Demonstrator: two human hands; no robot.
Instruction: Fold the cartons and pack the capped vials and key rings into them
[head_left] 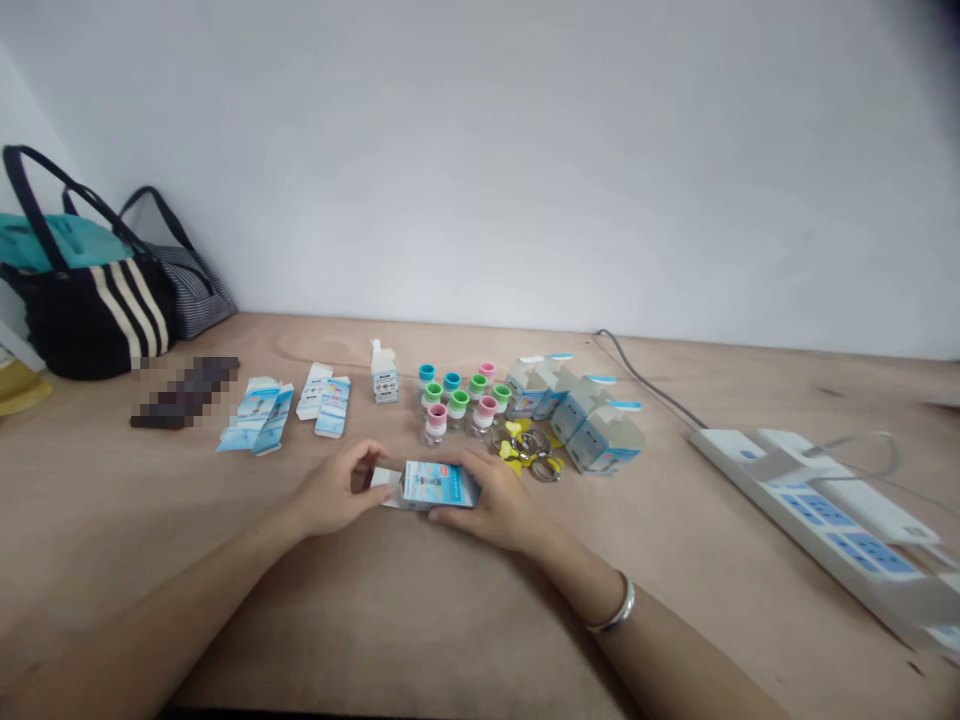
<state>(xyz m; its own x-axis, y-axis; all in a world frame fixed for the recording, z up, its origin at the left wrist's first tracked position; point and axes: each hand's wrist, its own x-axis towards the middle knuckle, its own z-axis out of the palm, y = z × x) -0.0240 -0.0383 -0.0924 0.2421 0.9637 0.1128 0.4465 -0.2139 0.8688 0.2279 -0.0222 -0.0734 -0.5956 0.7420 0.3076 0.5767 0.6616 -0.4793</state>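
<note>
A small blue-and-white cardboard box [435,483] lies on its side just above the table, its end flap standing out to the left. My right hand [499,500] grips the box's right end, thumb along the near edge and fingers over the far edge. My left hand [337,490] is at the flap, its thumb on it and its fingers curled by the far side. Behind the box stand several small clear bottles [436,425] with pink, green and blue tops. To their right lie yellow pieces with metal rings [529,445], next to several opened upright boxes [604,440].
Flattened boxes [259,412] and two more cartons [332,405] lie to the left. One small box [385,378] stands upright at the back. A power strip [825,520] with a grey cable is at the right. Bags [97,300] stand at the far left, near a pixelated dark object [187,392].
</note>
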